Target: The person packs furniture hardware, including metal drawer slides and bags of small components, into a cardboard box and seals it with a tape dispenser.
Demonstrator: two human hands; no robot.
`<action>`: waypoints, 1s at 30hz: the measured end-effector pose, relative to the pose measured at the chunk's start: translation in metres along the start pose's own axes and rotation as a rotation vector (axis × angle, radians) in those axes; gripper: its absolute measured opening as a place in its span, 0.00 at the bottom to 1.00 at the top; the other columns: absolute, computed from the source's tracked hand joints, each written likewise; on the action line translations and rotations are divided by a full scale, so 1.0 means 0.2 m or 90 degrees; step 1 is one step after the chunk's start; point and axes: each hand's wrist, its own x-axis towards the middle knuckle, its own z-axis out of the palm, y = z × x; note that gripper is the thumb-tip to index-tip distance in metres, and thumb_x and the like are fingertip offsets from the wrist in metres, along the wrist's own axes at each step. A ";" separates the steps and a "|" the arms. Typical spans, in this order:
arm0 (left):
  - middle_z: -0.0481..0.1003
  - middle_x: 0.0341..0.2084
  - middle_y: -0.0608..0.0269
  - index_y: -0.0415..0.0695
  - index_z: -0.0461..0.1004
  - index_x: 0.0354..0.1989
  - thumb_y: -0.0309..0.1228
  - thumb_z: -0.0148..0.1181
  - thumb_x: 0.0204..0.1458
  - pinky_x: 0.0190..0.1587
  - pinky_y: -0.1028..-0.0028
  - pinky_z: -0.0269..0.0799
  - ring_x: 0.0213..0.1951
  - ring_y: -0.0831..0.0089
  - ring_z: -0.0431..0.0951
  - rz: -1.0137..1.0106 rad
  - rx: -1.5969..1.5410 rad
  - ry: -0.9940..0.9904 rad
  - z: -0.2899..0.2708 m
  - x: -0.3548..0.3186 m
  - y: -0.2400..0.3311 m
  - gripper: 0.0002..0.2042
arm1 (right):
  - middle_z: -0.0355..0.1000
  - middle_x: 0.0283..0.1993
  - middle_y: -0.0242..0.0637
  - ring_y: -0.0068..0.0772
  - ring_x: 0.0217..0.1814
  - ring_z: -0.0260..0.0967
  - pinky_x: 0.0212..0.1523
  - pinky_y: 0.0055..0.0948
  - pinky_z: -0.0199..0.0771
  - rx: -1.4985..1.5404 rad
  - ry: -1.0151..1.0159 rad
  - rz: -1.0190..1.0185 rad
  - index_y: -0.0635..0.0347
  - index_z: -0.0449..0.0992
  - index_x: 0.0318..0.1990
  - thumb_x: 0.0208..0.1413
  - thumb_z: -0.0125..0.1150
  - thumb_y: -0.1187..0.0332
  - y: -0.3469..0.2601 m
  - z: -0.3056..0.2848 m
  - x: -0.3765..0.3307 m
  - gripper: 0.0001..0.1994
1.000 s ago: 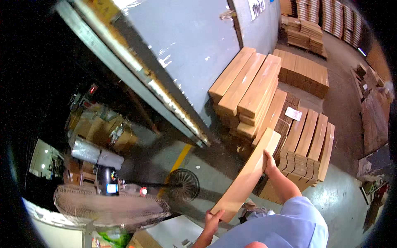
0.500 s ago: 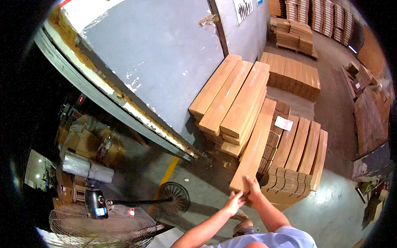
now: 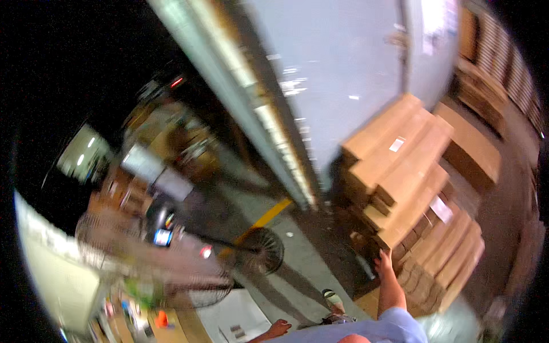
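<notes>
A long narrow brown carton [image 3: 413, 220] lies at the near side of the stack, its near end pointing toward me. My right hand [image 3: 385, 265] touches that end with its fingers stretched against the cardboard. Behind it, more long cartons [image 3: 394, 163] are piled against the grey wall, one bearing a small white label [image 3: 397, 144]. To the right of the hand stands a bundle of flattened cartons [image 3: 443, 257], with a white sheet [image 3: 440, 210] beside it. My left hand [image 3: 278, 328] is low near the bottom edge, away from the cartons, loosely open and blurred, with nothing visible in it.
A large fan [image 3: 154, 251] with a round wheel-like base [image 3: 264, 251] stands to the left. A table [image 3: 234, 320] with small items is at the lower left. The metal door edge [image 3: 274, 126] runs between the fan area and the cartons. More stacked cardboard [image 3: 472, 148] stands at the far right.
My left hand has let go of the carton's end and dropped down to the left. My right hand stays at that end. The view has swung left, and the carton now lies closer against the pile.
</notes>
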 end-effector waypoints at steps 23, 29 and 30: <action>0.72 0.34 0.49 0.39 0.73 0.35 0.34 0.55 0.50 0.47 0.60 0.65 0.41 0.52 0.71 -1.250 -0.232 1.429 1.25 -2.52 0.36 0.11 | 0.69 0.28 0.36 0.41 0.30 0.68 0.32 0.42 0.67 -1.197 -0.886 0.083 0.58 0.72 0.36 0.54 0.52 0.60 1.19 1.98 -0.60 0.11; 0.67 0.53 0.44 0.35 0.65 0.54 0.38 0.58 0.46 0.55 0.63 0.65 0.55 0.52 0.67 -1.244 -0.931 1.371 1.58 -2.88 -0.08 0.28 | 0.70 0.28 0.37 0.42 0.31 0.69 0.33 0.42 0.68 -1.303 -1.032 0.019 0.58 0.72 0.37 0.54 0.52 0.59 1.43 2.01 -1.36 0.12; 0.63 0.56 0.44 0.35 0.62 0.58 0.37 0.59 0.45 0.56 0.63 0.64 0.57 0.52 0.64 -1.263 -1.051 1.445 1.72 -2.85 -0.01 0.31 | 0.70 0.28 0.37 0.42 0.31 0.69 0.33 0.42 0.68 -1.336 -1.087 0.009 0.58 0.72 0.37 0.54 0.52 0.59 1.49 2.08 -1.52 0.12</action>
